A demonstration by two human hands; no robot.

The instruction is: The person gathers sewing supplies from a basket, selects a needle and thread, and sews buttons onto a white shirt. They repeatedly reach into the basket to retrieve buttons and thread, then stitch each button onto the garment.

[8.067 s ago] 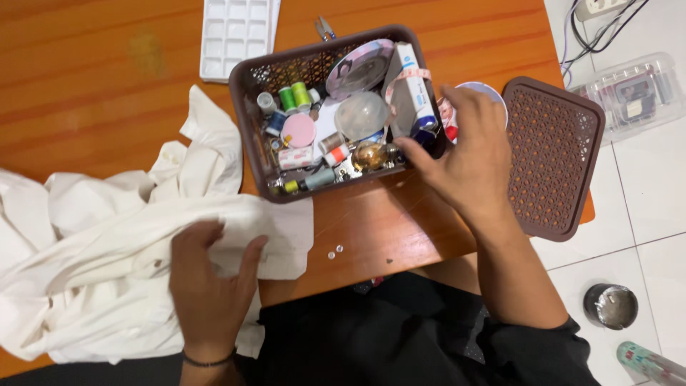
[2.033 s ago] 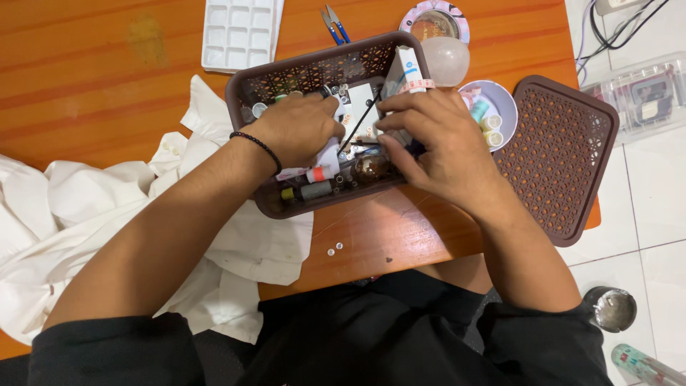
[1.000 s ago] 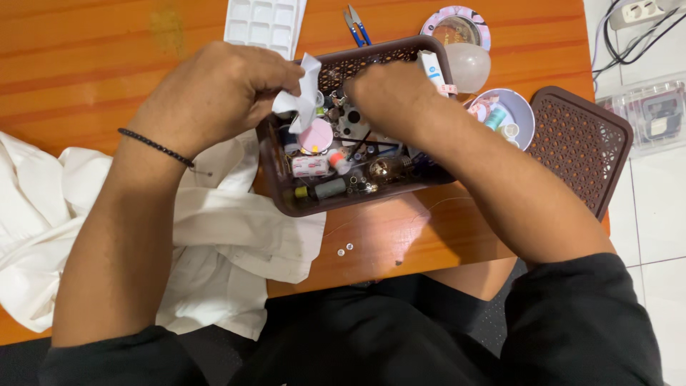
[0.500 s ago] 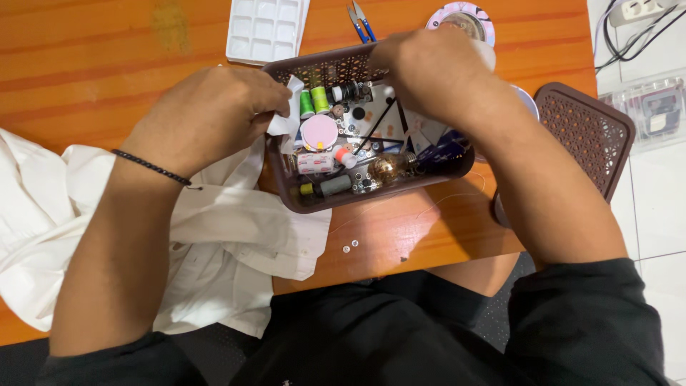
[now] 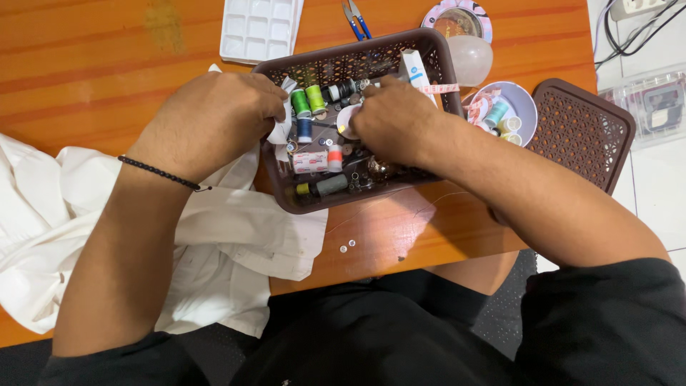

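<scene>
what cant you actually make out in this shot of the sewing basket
Head view:
- What the right hand grips: its own fingers cover it.
- Basket contents beneath both hands: hidden.
- White scrap at the left hand: mostly covered.
- Two tiny buttons: too small for detail.
- Clear box: cut by the edge.

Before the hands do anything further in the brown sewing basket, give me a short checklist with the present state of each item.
1. Brown perforated plastic basket rests flat on the orange wooden table: ok.
2. Left hand grips a crumpled white scrap at the basket's left wall: ok.
3. Right hand is inside the basket: ok; what its fingers pinch: cannot tell.
4. Green thread spools are in plain view: ok.
5. Two small clear buttons lie loose on the table near its front edge: not ok.
6. White shirt is apart from the basket's contents: ok.
</scene>
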